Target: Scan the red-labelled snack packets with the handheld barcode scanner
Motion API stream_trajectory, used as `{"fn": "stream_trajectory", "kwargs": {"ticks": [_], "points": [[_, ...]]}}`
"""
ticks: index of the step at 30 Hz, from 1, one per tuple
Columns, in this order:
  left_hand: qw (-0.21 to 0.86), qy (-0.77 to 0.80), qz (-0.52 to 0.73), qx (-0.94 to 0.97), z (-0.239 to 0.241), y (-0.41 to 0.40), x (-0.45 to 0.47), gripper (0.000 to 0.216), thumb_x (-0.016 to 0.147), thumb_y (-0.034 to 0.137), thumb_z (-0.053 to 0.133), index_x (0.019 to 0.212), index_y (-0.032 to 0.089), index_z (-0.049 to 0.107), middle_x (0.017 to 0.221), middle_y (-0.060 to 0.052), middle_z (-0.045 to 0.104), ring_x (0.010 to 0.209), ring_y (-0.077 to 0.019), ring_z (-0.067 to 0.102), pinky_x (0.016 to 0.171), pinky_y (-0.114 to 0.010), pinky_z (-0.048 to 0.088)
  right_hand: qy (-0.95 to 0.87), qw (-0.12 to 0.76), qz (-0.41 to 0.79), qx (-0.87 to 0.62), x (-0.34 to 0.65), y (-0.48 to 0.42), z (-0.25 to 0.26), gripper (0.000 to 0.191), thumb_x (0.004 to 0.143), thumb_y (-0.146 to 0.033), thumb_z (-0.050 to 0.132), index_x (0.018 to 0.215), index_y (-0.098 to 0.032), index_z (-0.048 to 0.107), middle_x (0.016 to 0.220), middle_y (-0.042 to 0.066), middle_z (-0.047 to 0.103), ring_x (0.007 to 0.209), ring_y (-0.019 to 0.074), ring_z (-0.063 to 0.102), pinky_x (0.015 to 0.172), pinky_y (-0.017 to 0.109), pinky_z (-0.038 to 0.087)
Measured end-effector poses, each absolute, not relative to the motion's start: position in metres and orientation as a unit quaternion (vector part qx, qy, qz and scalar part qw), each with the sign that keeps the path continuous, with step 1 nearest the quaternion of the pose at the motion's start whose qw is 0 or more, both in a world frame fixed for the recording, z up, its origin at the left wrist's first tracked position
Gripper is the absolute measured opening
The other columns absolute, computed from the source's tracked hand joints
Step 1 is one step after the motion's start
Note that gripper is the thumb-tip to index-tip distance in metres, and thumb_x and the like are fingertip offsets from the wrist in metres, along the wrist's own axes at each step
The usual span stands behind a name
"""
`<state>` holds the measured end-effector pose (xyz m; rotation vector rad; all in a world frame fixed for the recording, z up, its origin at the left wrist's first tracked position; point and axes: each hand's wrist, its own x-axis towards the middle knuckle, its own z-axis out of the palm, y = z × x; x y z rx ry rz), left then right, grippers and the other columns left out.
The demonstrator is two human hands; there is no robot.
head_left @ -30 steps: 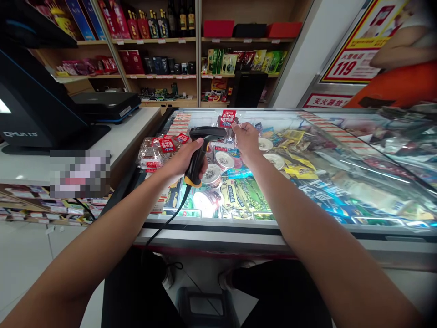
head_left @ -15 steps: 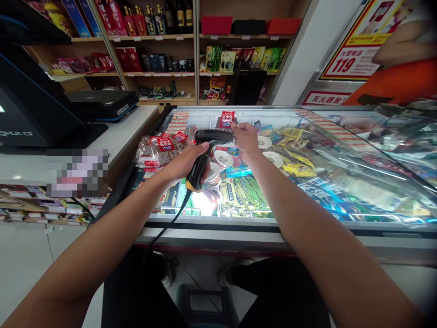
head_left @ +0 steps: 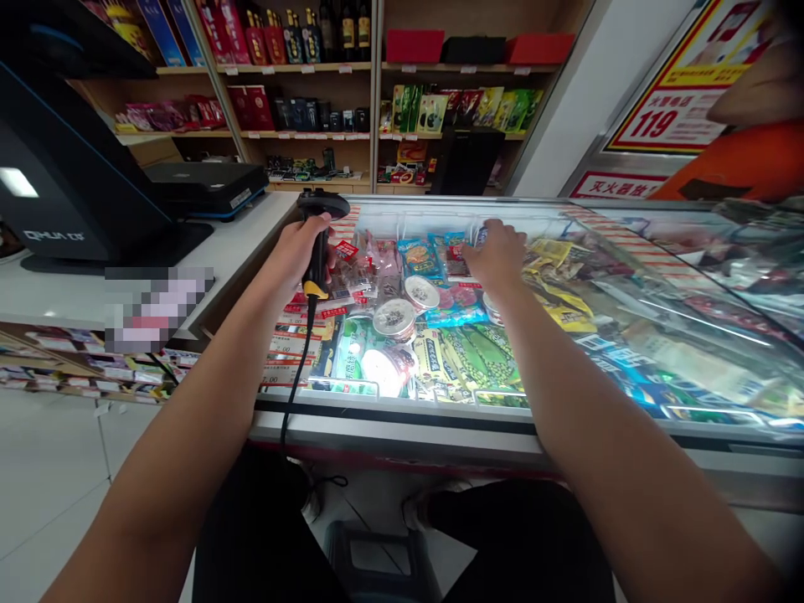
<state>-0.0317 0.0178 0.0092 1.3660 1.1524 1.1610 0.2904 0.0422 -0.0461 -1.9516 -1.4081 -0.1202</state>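
Observation:
My left hand (head_left: 300, 251) is closed around the handle of a black and yellow barcode scanner (head_left: 317, 255), above the freezer's left end. Its cable hangs toward me over the front edge. Clear bags with red labels (head_left: 355, 276) lie just right of the scanner. My right hand (head_left: 499, 260) reaches low over the goods at the back of the freezer, thumb and fingers bent and apart. Between them shows part of a small dark blue packet (head_left: 482, 236); a firm hold on it is not visible. A red-labelled packet (head_left: 457, 261) lies beside the thumb.
The glass-topped freezer (head_left: 402, 423) holds lidded tubs (head_left: 394, 318), green pea bags (head_left: 481, 352) and yellow packets (head_left: 562, 289). A counter (head_left: 244, 243) with a scale (head_left: 207, 186) and a checkout terminal (head_left: 94, 167) stands left. Another person's orange garment (head_left: 747, 163) is at the right.
My right hand has left the red-labelled bag it held up near the scanner and moved right, lower over the goods. My left hand has drawn the scanner left, turning it more upright.

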Motion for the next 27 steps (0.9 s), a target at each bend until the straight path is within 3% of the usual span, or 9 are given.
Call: {"fn": "stream_trajectory", "kwargs": {"ticks": [3, 5, 8, 11, 13, 17, 20, 23, 27], "points": [[0.483, 0.486, 0.484, 0.545, 0.001, 0.025, -0.031, 0.027, 0.085, 0.047, 0.055, 0.093, 0.021, 0.055, 0.053, 0.001, 0.059, 0.038, -0.015, 0.052, 0.04, -0.027, 0.043, -0.63, 0.439, 0.182, -0.614, 0.243, 0.034, -0.043, 0.032, 0.092, -0.024, 0.066, 0.121, -0.013, 0.068, 0.104, 0.015, 0.076, 0.1, 0.0303, 0.072, 0.095, 0.05, 0.055], [0.491, 0.488, 0.479, 0.54, -0.004, 0.027, -0.03, 0.028, 0.085, 0.049, 0.056, 0.091, 0.021, 0.055, 0.053, 0.001, 0.059, 0.038, -0.0149, 0.052, 0.04, -0.027, 0.043, -0.651, 0.414, 0.277, -0.573, 0.208, 0.028, -0.044, 0.016, 0.092, -0.024, 0.066, 0.103, -0.016, 0.073, 0.093, 0.01, 0.078, 0.076, 0.0234, 0.074, 0.071, 0.038, 0.061], [0.499, 0.487, 0.481, 0.532, -0.008, 0.027, -0.029, 0.03, 0.086, 0.051, 0.055, 0.087, 0.021, 0.055, 0.052, 0.0, 0.058, 0.036, -0.0142, 0.051, 0.039, -0.027, 0.04, -0.647, 0.403, 0.385, -0.52, 0.171, 0.018, -0.047, 0.005, 0.088, -0.021, 0.07, 0.087, -0.018, 0.074, 0.089, 0.009, 0.077, 0.065, 0.0183, 0.069, 0.052, 0.028, 0.055], [0.511, 0.471, 0.492, 0.524, -0.01, 0.027, -0.027, 0.031, 0.088, 0.052, 0.054, 0.085, 0.021, 0.054, 0.052, 0.001, 0.058, 0.035, -0.0139, 0.051, 0.038, -0.026, 0.039, -0.612, 0.41, 0.422, -0.529, 0.158, 0.014, -0.048, 0.006, 0.086, -0.022, 0.073, 0.082, -0.018, 0.075, 0.081, 0.007, 0.076, 0.049, 0.0107, 0.051, 0.038, 0.021, 0.038], [0.526, 0.453, 0.496, 0.522, -0.012, 0.028, -0.025, 0.031, 0.089, 0.053, 0.055, 0.085, 0.022, 0.054, 0.051, 0.002, 0.057, 0.034, -0.0138, 0.05, 0.037, -0.026, 0.038, -0.586, 0.395, 0.451, -0.545, 0.157, 0.014, -0.047, 0.011, 0.088, -0.026, 0.074, 0.082, -0.017, 0.075, 0.079, 0.008, 0.076, 0.044, 0.0072, 0.04, 0.036, 0.02, 0.029], [0.539, 0.423, 0.519, 0.511, -0.016, 0.028, -0.02, 0.033, 0.09, 0.055, 0.055, 0.085, 0.023, 0.052, 0.05, 0.004, 0.055, 0.033, -0.0129, 0.049, 0.036, -0.026, 0.038, -0.499, 0.397, 0.561, -0.528, 0.159, 0.011, -0.04, 0.017, 0.089, -0.022, 0.075, 0.075, -0.015, 0.069, 0.08, 0.009, 0.073, 0.046, 0.0049, 0.036, 0.036, 0.019, 0.027], [0.569, 0.38, 0.533, 0.498, -0.018, 0.026, -0.017, 0.036, 0.091, 0.058, 0.053, 0.082, 0.023, 0.05, 0.05, 0.004, 0.053, 0.033, -0.0114, 0.048, 0.035, -0.025, 0.035, -0.451, 0.393, 0.652, -0.466, 0.159, 0.005, -0.033, 0.018, 0.091, -0.019, 0.074, 0.076, -0.015, 0.064, 0.066, 0.002, 0.058, 0.046, 0.004, 0.032, 0.035, 0.018, 0.021], [0.601, 0.34, 0.52, 0.503, -0.017, 0.023, -0.016, 0.04, 0.092, 0.061, 0.049, 0.084, 0.023, 0.051, 0.049, 0.004, 0.051, 0.034, -0.0105, 0.047, 0.035, -0.024, 0.033, -0.472, 0.382, 0.65, -0.457, 0.156, 0.001, -0.029, 0.023, 0.092, -0.019, 0.074, 0.074, -0.017, 0.06, 0.058, -0.004, 0.045, 0.044, 0.0045, 0.03, 0.035, 0.018, 0.019], [0.599, 0.341, 0.497, 0.528, -0.008, 0.017, -0.018, 0.045, 0.093, 0.064, 0.042, 0.089, 0.022, 0.057, 0.05, 0.004, 0.049, 0.036, -0.0102, 0.047, 0.039, -0.024, 0.036, -0.492, 0.456, 0.56, -0.487, 0.164, 0.008, -0.034, 0.025, 0.097, -0.021, 0.067, 0.073, -0.018, 0.059, 0.056, -0.004, 0.045, 0.044, 0.0057, 0.035, 0.037, 0.017, 0.024]]}}
